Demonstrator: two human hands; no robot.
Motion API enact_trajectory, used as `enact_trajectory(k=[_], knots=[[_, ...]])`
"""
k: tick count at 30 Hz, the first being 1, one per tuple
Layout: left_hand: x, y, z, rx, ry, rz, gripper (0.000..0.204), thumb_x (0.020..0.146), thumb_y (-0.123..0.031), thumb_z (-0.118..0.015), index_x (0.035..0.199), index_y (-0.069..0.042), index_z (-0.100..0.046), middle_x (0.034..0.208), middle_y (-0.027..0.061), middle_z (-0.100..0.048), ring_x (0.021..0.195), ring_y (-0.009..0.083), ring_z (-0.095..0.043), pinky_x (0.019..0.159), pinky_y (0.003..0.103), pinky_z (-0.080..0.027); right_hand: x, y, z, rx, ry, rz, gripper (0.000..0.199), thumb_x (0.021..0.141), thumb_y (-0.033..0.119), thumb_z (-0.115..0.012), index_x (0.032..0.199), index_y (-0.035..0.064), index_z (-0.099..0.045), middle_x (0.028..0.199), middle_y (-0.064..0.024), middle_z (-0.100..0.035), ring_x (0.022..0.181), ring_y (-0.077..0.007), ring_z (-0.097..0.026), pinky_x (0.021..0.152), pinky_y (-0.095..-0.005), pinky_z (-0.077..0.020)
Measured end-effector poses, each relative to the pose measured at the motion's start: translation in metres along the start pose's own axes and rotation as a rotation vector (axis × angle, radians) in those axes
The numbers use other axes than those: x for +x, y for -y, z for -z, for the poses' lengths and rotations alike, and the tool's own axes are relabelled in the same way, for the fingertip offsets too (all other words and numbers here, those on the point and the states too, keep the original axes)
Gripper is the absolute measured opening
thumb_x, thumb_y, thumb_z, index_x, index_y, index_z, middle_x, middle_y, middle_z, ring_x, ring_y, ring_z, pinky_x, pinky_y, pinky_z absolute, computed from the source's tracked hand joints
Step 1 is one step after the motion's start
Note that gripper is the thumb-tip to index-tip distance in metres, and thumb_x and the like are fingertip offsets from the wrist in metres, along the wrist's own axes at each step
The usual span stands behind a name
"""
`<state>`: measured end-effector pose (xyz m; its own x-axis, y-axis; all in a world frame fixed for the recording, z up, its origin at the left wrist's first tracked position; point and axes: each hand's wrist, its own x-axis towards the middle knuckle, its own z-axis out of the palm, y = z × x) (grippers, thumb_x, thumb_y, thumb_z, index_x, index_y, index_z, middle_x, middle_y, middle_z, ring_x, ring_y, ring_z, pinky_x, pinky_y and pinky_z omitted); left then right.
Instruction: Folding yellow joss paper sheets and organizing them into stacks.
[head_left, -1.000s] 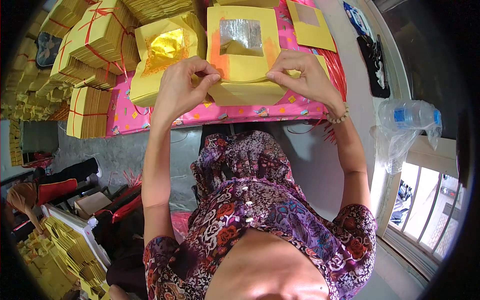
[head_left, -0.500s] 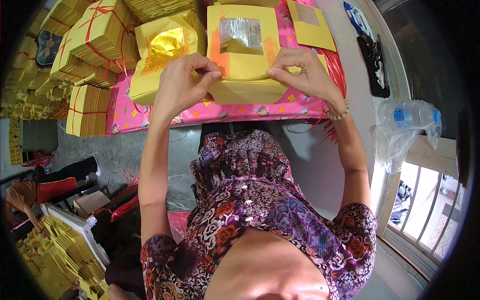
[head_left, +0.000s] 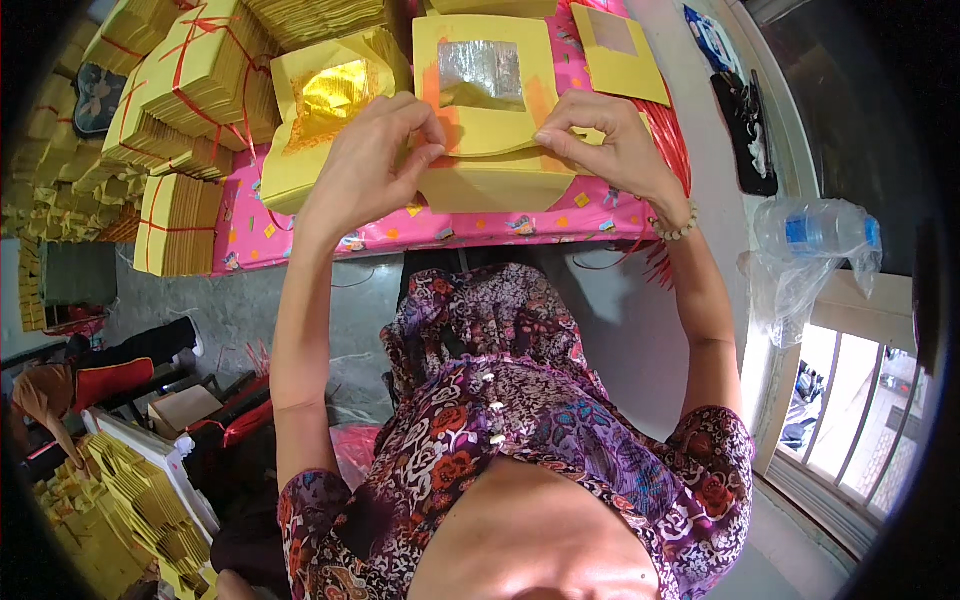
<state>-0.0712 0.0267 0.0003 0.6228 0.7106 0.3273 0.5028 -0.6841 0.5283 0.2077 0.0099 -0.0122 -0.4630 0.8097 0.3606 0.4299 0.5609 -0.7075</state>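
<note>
A thick stack of yellow paper (head_left: pixel 495 190) lies at the near edge of the table. On top is a yellow paper sheet (head_left: pixel 497 137) bearing a silver foil square (head_left: pixel 480 72) and orange bands on either side. My left hand (head_left: pixel 385 145) pinches the sheet's near left corner between thumb and fingers. At the near right corner, my right hand (head_left: pixel 595 140) has the same edge in a pinch. Between them the edge bows up a little off the stack. To the left, beside my left hand, sits another stack of yellow paper topped with gold foil (head_left: pixel 340 92).
A pink patterned cloth (head_left: pixel 470 228) covers the table. Bundles of yellow paper tied with red string (head_left: pixel 205 75) crowd the left. Red strands (head_left: pixel 672 140) lie at the right edge, near a single foil sheet (head_left: pixel 622 50). A bagged plastic bottle (head_left: pixel 820 235) rests by the window. Another person (head_left: pixel 45 395) works at far left.
The sheet's near edge has lifted slightly and bends more between my hands. My left hand has shifted a little up and turned; my right hand has barely moved.
</note>
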Motion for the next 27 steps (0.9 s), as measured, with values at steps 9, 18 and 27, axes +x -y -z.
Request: enact_trajectory(k=[9,18,27], knots=[[0.024,-0.012,-0.018,0.117,0.041,-0.155,0.023,0.084,-0.016,-0.060,0.100,-0.001,-0.060,0.087,0.0160,-0.060,0.084,0.0340,-0.058,0.074,0.041,-0.046,0.006,0.007,0.007,-0.051,-0.036,0.009,0.010,0.082,0.008,-0.066,0.078,-0.0011,-0.065,0.073,-0.0042,-0.062,0.070,-0.0138,-0.056,0.064,-0.0269,-0.0439],[0.039,-0.013,-0.004,0.097,0.181,0.038,0.019,0.087,-0.015,-0.054,0.100,-0.002,-0.061,0.079,0.0224,-0.060,0.072,0.0396,-0.057,0.062,0.045,-0.044,0.006,-0.006,0.006,0.054,0.097,-0.052,0.031,0.079,0.014,-0.069,0.108,0.0047,-0.063,0.107,-0.0107,-0.061,0.102,-0.0214,-0.057,0.090,-0.0327,-0.0434],[0.044,0.020,0.006,-0.458,0.189,-0.032,0.037,0.080,-0.017,-0.067,0.114,-0.007,-0.060,0.094,0.0119,-0.068,0.088,0.0203,-0.064,0.077,0.033,-0.049,-0.001,-0.032,0.001,-0.096,0.002,0.009,0.025,0.081,0.008,-0.063,0.105,0.0034,-0.065,0.112,-0.0138,-0.060,0.110,-0.0264,-0.055,0.094,-0.0361,-0.0429]])
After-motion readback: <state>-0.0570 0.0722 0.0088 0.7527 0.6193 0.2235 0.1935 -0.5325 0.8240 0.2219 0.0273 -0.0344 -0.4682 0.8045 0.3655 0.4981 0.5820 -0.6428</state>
